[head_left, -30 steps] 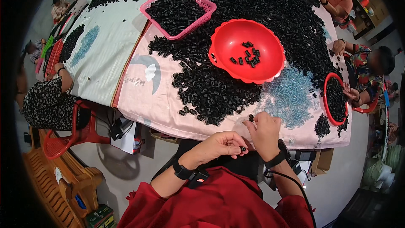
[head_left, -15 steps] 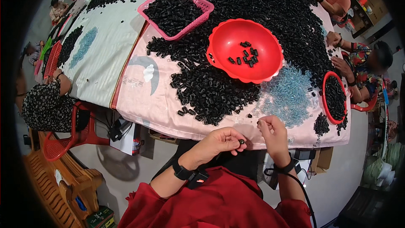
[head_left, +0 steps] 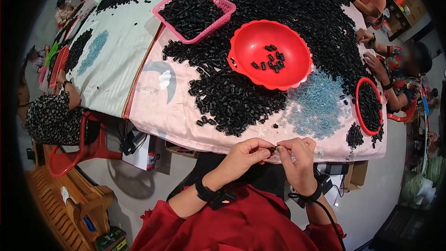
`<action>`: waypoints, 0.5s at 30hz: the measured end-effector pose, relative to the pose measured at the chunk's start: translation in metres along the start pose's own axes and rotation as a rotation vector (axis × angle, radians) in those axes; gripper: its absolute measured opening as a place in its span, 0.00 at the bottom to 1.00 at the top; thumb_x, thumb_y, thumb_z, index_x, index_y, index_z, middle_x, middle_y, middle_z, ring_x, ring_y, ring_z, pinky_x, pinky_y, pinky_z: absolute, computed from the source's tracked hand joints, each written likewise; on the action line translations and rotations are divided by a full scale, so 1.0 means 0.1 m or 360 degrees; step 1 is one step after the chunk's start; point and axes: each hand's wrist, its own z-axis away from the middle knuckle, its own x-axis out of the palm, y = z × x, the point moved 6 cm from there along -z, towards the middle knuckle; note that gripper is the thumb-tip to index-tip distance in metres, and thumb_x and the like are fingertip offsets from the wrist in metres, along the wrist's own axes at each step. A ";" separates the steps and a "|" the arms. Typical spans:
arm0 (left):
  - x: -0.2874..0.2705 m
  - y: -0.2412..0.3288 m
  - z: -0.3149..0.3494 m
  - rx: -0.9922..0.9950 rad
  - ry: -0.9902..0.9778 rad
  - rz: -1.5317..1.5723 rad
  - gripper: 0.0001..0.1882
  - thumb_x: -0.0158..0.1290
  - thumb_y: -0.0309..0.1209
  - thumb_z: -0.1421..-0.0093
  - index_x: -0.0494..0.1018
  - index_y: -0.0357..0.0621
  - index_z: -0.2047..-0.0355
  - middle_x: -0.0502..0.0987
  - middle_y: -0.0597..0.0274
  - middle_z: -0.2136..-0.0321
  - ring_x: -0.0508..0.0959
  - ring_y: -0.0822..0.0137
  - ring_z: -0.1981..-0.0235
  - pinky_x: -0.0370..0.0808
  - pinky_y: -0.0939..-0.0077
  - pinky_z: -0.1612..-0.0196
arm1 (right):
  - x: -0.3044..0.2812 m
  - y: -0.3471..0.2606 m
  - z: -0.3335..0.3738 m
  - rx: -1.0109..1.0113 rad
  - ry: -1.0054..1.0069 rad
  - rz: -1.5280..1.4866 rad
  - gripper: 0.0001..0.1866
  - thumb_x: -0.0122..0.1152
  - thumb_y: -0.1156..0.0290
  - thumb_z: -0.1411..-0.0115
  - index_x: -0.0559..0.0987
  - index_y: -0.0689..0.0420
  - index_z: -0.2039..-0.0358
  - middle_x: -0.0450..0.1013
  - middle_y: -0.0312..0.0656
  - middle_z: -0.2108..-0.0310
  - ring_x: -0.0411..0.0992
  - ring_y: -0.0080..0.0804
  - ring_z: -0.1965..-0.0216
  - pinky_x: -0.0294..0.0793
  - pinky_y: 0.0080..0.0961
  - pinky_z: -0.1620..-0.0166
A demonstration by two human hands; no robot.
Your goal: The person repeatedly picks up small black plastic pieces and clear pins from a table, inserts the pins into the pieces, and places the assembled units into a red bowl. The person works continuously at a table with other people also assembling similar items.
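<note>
- The small, dark, short cylindrical piece is between the person's two hands, just off the near edge of the cloth-covered table; it looks black and slightly shiny, and fingers cover part of it.
- The left hand pinches this piece between thumb and forefinger, the other fingers curled behind.
- The right hand meets it from the other side, thumb and fingertips drawn close together at the piece's right end (whether they grip a second, tiny thing, one cannot tell).
- A loose heap of short black cylindrical pieces lies beyond the hands; those at its near edge show rounded, tube-like bodies with small glints of light.
- One single black piece sits apart from that heap, on the pale pink printed cloth, between the heap and the fingers.
- A round red bowl with a scalloped rim stands tilted beyond the hands, a small cluster of black pieces inside it.
- To the right of the bowl's near side, a spread of tiny, translucent light-blue bits glitters on the cloth.
- A pink rectangular basket with perforated walls, filled with black pieces, stands to the left of the bowl.
- At the right, an oval red-rimmed tray holds more of them, near a co-worker's hands.
</note>
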 end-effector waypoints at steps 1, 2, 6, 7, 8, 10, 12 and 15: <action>0.00 -0.01 0.00 -0.0003 0.0009 -0.0020 0.15 0.58 0.32 0.27 0.78 0.36 0.45 0.83 0.66 0.57 0.79 0.77 0.60 0.78 0.80 0.54 | 0.01 0.01 0.00 -0.0002 -0.0006 -0.0004 0.04 0.68 0.76 0.35 0.81 0.56 0.61 0.76 0.35 0.68 0.72 0.32 0.67 0.60 0.36 0.48; -0.01 -0.01 0.01 -0.0007 0.0018 -0.0041 0.15 0.58 0.32 0.27 0.78 0.36 0.45 0.83 0.66 0.57 0.79 0.77 0.60 0.77 0.80 0.54 | 0.02 0.01 0.01 -0.0003 -0.0011 -0.0008 0.03 0.68 0.76 0.35 0.81 0.56 0.62 0.76 0.35 0.68 0.72 0.32 0.68 0.60 0.36 0.48; -0.02 -0.04 0.01 0.0008 0.0035 -0.0098 0.16 0.59 0.32 0.27 0.79 0.36 0.45 0.83 0.67 0.57 0.79 0.77 0.60 0.77 0.80 0.54 | 0.03 -0.01 0.00 0.0001 -0.0003 -0.0024 0.04 0.68 0.77 0.36 0.80 0.56 0.63 0.75 0.34 0.70 0.71 0.31 0.70 0.60 0.36 0.49; -0.02 -0.04 0.01 0.0006 0.0040 -0.0113 0.16 0.59 0.32 0.27 0.79 0.36 0.45 0.83 0.67 0.57 0.79 0.78 0.60 0.77 0.80 0.54 | 0.04 -0.01 0.00 -0.0002 -0.0020 -0.0014 0.04 0.68 0.77 0.36 0.80 0.56 0.63 0.75 0.34 0.70 0.71 0.31 0.70 0.60 0.36 0.49; -0.02 -0.05 0.01 0.0004 0.0046 -0.0129 0.16 0.59 0.33 0.27 0.79 0.36 0.45 0.83 0.67 0.57 0.79 0.78 0.60 0.77 0.79 0.54 | 0.04 -0.01 0.00 -0.0006 -0.0036 -0.0004 0.04 0.68 0.77 0.37 0.80 0.56 0.63 0.75 0.34 0.70 0.71 0.31 0.70 0.60 0.36 0.49; -0.02 -0.03 0.01 0.0007 0.0040 -0.0141 0.16 0.59 0.33 0.27 0.79 0.36 0.45 0.83 0.67 0.57 0.79 0.78 0.60 0.77 0.79 0.54 | 0.04 0.00 0.00 -0.0022 -0.0053 0.0014 0.05 0.69 0.77 0.37 0.80 0.55 0.64 0.75 0.34 0.71 0.71 0.31 0.70 0.60 0.36 0.48; -0.02 -0.02 0.02 0.0007 0.0045 -0.0161 0.15 0.59 0.32 0.27 0.79 0.36 0.45 0.83 0.67 0.58 0.79 0.78 0.60 0.77 0.79 0.55 | 0.05 0.00 0.00 -0.0043 -0.0054 0.0028 0.05 0.69 0.77 0.38 0.80 0.55 0.64 0.74 0.33 0.71 0.71 0.30 0.70 0.60 0.36 0.48; 0.01 0.02 0.04 0.0017 0.0075 -0.0216 0.15 0.59 0.32 0.27 0.80 0.36 0.46 0.83 0.67 0.58 0.79 0.78 0.60 0.77 0.79 0.55 | 0.03 -0.04 -0.03 -0.0077 -0.0110 0.0091 0.05 0.69 0.77 0.38 0.81 0.57 0.62 0.76 0.35 0.70 0.72 0.31 0.69 0.62 0.36 0.49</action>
